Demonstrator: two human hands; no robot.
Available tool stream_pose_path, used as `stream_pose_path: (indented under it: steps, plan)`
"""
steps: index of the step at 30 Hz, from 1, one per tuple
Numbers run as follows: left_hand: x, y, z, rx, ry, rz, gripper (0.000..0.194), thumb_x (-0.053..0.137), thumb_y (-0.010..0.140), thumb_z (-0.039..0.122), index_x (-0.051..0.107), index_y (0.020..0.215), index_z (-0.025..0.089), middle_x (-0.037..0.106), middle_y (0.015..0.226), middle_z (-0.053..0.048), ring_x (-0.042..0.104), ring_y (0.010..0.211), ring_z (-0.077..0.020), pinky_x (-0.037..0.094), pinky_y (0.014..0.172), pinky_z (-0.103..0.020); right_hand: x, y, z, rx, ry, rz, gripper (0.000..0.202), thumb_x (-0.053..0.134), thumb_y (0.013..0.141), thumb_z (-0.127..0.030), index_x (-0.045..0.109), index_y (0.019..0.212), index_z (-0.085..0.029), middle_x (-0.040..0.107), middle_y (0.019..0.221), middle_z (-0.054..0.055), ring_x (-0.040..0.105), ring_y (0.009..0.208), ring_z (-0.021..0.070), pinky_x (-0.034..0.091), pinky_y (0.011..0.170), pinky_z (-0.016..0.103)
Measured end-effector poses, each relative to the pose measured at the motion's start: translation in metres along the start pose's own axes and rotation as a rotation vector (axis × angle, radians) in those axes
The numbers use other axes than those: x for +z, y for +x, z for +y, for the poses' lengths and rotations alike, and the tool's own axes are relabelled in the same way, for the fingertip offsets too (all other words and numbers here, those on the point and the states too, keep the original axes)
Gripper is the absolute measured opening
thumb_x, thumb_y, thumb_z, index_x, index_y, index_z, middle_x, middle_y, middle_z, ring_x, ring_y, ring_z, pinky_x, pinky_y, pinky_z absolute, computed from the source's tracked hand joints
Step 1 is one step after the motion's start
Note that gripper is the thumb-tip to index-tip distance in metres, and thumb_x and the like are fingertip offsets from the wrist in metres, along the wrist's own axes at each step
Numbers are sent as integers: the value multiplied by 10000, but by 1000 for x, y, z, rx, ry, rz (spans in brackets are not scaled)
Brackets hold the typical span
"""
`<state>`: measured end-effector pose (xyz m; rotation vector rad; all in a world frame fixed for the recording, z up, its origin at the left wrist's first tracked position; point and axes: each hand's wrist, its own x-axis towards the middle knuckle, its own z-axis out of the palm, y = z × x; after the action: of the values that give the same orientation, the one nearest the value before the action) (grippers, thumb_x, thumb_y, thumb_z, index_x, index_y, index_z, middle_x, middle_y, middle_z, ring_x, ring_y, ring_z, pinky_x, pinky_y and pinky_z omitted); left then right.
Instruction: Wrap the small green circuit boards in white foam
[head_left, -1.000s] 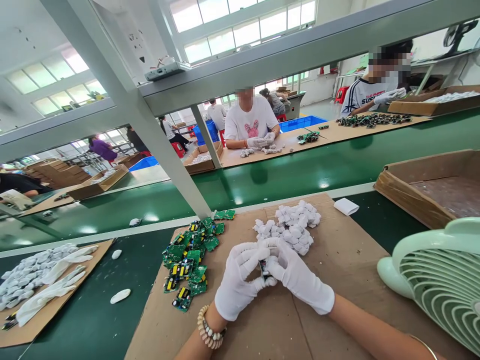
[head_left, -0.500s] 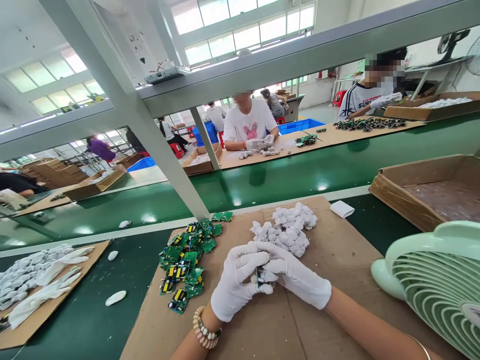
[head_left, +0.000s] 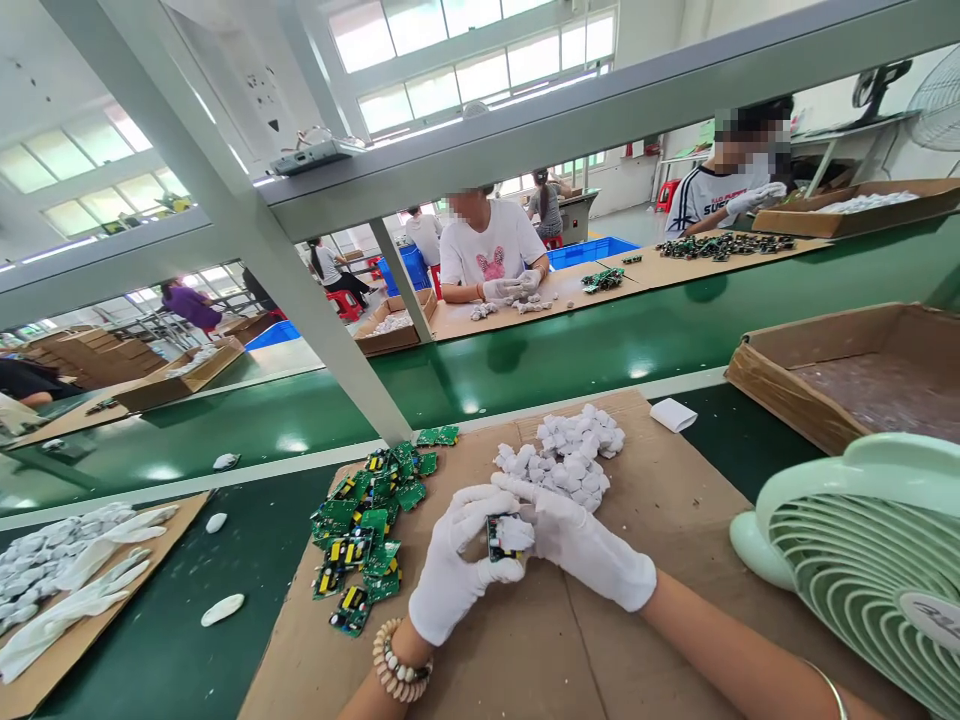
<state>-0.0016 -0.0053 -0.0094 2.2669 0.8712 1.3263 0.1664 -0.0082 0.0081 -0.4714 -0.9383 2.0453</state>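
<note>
Both my hands wear white gloves and meet over the brown cardboard sheet [head_left: 525, 650]. Fingers and thumb of my left hand [head_left: 459, 560] grip a small circuit board [head_left: 495, 540] by its edges. A white lump [head_left: 514, 533] lies on the board's face. My right hand [head_left: 585, 545] closes on the board's right side, its fingertips partly hidden behind it. A pile of green circuit boards [head_left: 367, 535] with yellow and black parts lies left of my hands. Just beyond them is a heap of white lumps [head_left: 574, 455].
A pale green fan [head_left: 877, 560] stands at the right, below an open cardboard box [head_left: 847, 375]. White gloves [head_left: 90, 590] and more white lumps lie at the left. A metal frame [head_left: 315, 300] crosses the view. Across the green belt [head_left: 525, 365] sit gloved people.
The board in my hands has turned so its face and the white lump show more. My fingers have spread a little around it. The view has shifted slightly.
</note>
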Motion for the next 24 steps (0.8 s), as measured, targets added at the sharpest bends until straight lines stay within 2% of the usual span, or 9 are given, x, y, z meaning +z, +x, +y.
stream_pose_path:
  steps: [3,5,8,11,17,24]
  plan:
    - [-1,1,1,-8,-12,7,520,621,693,592,620,1075,238,673,963,-58,584,934,-206,524,801,-318,-5,-2,-1,-85,-206,-33,525,768,630,-291,597,1123,-229,603,1085,31,532,1004,213,427,898,345]
    - [-1,0,1,5,7,-7,527,616,695,595,615,1083,238,677,964,-63,582,941,-213,523,801,-331,-7,-3,1,-135,-299,-14,519,760,657,-259,591,1146,-221,587,1165,33,508,1088,217,384,974,349]
    - [0,-2,2,24,77,-51,534,601,708,600,613,1097,235,684,975,-75,580,949,-227,522,807,-360,-7,-3,7,-148,-347,41,466,711,718,-262,576,1161,-205,598,1150,45,529,1079,223,404,966,366]
    - [2,-4,1,75,179,-82,529,592,732,586,594,1139,247,690,981,-70,576,962,-228,518,826,-363,-7,-2,12,-164,-362,84,442,702,712,-261,573,1130,-202,603,1123,53,555,1030,226,458,905,367]
    - [8,-7,-1,204,321,-81,492,656,769,440,529,1205,249,693,964,-58,583,935,-215,519,803,-330,-8,-2,18,-195,-390,144,389,671,692,-244,575,1067,-208,609,1059,57,573,984,228,488,852,353]
    - [7,-6,0,137,280,-39,528,571,791,537,521,1225,240,673,1011,-68,568,962,-214,506,821,-340,-7,0,14,-228,-424,143,350,667,698,-239,605,1040,-205,619,1018,45,562,967,218,440,891,346]
